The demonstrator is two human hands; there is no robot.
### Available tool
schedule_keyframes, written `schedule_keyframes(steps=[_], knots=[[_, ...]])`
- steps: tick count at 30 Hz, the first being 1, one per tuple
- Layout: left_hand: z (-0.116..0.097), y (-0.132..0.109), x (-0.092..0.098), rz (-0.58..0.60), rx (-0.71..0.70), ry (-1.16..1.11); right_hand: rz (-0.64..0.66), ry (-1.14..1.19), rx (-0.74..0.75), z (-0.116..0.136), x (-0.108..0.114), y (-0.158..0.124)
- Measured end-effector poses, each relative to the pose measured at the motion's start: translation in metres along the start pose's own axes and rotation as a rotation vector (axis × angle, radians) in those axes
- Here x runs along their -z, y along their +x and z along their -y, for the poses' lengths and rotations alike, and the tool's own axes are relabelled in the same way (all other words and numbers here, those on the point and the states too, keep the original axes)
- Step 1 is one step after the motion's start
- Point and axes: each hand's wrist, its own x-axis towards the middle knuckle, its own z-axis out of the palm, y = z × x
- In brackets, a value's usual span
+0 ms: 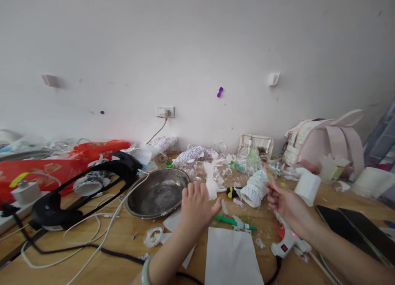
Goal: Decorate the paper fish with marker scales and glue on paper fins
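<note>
My left hand (pixel 196 204) is raised over the table, palm away from me, with fingers stretched and thumb apart. Just beyond its fingers is a torn white paper strip (pixel 210 180); whether they touch cannot be told. My right hand (pixel 286 202) pinches the wooden handle of a brush (pixel 269 173), its dark tip pointing up and away. A white paper-covered roll with blue-green marks (pixel 254 189) lies just left of that hand. Below the right wrist rests a white glue gun (pixel 288 244), its red light lit. A white paper sheet (pixel 231 256) lies between my forearms.
A metal basin (pixel 157 193) stands left of centre, near a black headset-like frame (pixel 89 190) and loose white cables (pixel 105 231). A green marker (pixel 234 222) lies among paper scraps. Further right are a pink backpack (pixel 321 145), a white cup (pixel 307 187) and dark flat slabs (pixel 348 231).
</note>
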Motion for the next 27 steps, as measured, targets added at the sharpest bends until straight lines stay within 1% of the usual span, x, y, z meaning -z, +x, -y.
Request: schedule_keyframes(steps=[1, 2, 3, 5, 8, 10, 11, 12, 14, 17, 19, 21, 23, 25, 27], knots=[[-0.002, 0.005, -0.005, -0.037, -0.047, 0.027, 0.034, -0.029, 0.006, -0.001, -0.003, -0.002], [-0.003, 0.012, -0.009, -0.046, -0.079, 0.046, 0.067, -0.060, 0.018, -0.002, -0.007, -0.004], [-0.002, 0.020, -0.013, -0.026, -0.075, 0.064, 0.095, -0.090, 0.035, -0.003, -0.011, -0.005], [0.001, 0.043, -0.019, 0.042, -0.021, 0.101, 0.138, -0.145, 0.079, -0.004, -0.019, -0.007], [0.007, 0.081, -0.024, 0.048, 0.026, 0.117, 0.190, -0.223, 0.152, 0.000, -0.029, -0.005], [0.010, 0.098, -0.028, 0.068, 0.053, 0.125, 0.222, -0.294, 0.203, 0.005, -0.032, -0.002], [0.010, 0.101, -0.030, 0.083, 0.066, 0.128, 0.238, -0.338, 0.230, 0.008, -0.033, 0.000], [0.009, 0.100, -0.032, 0.099, 0.073, 0.128, 0.255, -0.386, 0.258, 0.010, -0.033, 0.001], [0.003, 0.088, -0.032, 0.128, 0.041, 0.118, 0.288, -0.487, 0.315, 0.016, -0.033, 0.002], [-0.010, 0.057, -0.027, 0.173, -0.115, 0.071, 0.344, -0.629, 0.400, 0.025, -0.039, 0.001], [-0.019, 0.037, -0.021, 0.216, -0.241, 0.027, 0.390, -0.720, 0.452, 0.031, -0.053, -0.002], [-0.024, 0.024, -0.018, 0.248, -0.381, -0.034, 0.442, -0.816, 0.505, 0.036, -0.078, -0.004], [-0.026, 0.015, -0.018, 0.255, -0.576, -0.142, 0.482, -0.927, 0.552, 0.036, -0.110, -0.004], [-0.024, 0.010, -0.021, 0.234, -0.743, -0.236, 0.515, -1.063, 0.586, 0.028, -0.145, -0.001], [-0.021, 0.004, -0.023, 0.194, -0.841, -0.274, 0.580, -1.222, 0.577, 0.015, -0.176, 0.004]])
